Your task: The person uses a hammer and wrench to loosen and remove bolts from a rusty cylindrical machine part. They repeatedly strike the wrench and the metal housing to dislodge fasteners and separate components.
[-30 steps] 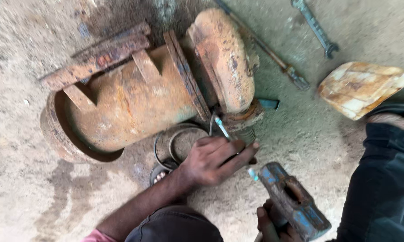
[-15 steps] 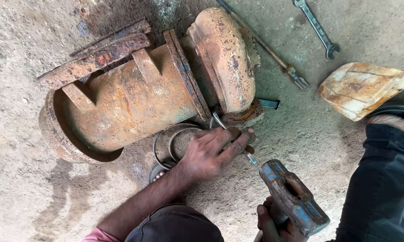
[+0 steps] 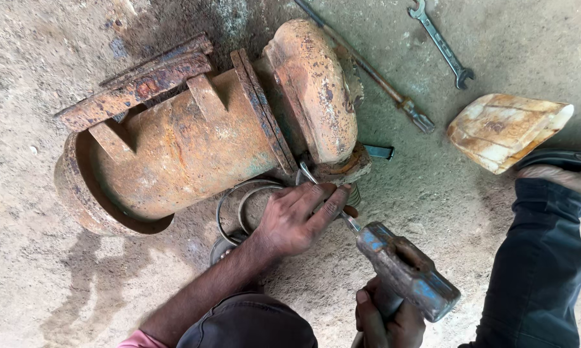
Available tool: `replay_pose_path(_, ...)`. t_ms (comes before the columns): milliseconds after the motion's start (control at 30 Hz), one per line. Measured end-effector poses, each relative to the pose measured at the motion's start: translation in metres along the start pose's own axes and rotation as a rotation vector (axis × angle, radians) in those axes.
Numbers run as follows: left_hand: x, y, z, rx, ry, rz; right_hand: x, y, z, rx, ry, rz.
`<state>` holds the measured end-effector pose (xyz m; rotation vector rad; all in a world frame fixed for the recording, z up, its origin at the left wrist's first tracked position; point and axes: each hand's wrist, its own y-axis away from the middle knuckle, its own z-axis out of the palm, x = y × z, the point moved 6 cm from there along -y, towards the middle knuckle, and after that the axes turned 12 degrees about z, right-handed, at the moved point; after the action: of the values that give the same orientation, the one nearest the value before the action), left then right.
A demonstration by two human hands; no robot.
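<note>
Beside the rusty drum (image 3: 187,148) on the concrete floor (image 3: 32,296), the left hand (image 3: 297,219) pinches a thin chisel (image 3: 309,175) against its flange, while the right hand (image 3: 387,322) grips a hammer (image 3: 409,270) just beside it. Open floor lies left.

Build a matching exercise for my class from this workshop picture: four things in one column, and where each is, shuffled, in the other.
Things:
1. hammer
2. spanner
3. chisel
4. rusty cylinder

Places:
A. top right, on the ground
B. gripped in the left hand
C. lying on its side, centre left
D. gripped in the right hand

Pairs: 1-D, 2-A, 3-B, 4-C
</note>
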<state>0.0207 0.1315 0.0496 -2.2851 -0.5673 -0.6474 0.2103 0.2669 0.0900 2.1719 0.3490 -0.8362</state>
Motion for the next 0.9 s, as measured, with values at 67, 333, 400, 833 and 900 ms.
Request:
replay_pose_path(67, 0.001, -0.001, 0.002, 0.0, -0.022, 0.009, -0.002, 0.001, -0.002, 0.094, -0.177, -0.036)
replay_pose_path(333, -0.001, -0.003, 0.009, -0.004, -0.027, 0.008, 0.011, 0.001, -0.024, -0.014, -0.248, 0.121)
replay_pose_path(400, -0.001, -0.006, 0.013, 0.029, -0.061, 0.005, 0.007, -0.002, -0.026, -0.006, -0.164, -0.024)
replay_pose_path(833, -0.003, -0.018, 0.021, 0.05, -0.089, -0.055, -0.012, -0.039, -0.012, -0.088, -0.35, 0.059)
replay_pose_path(900, -0.005, -0.017, 0.021, 0.042, -0.066, -0.071, -0.009, -0.044, -0.004, -0.146, -0.269, 0.16)
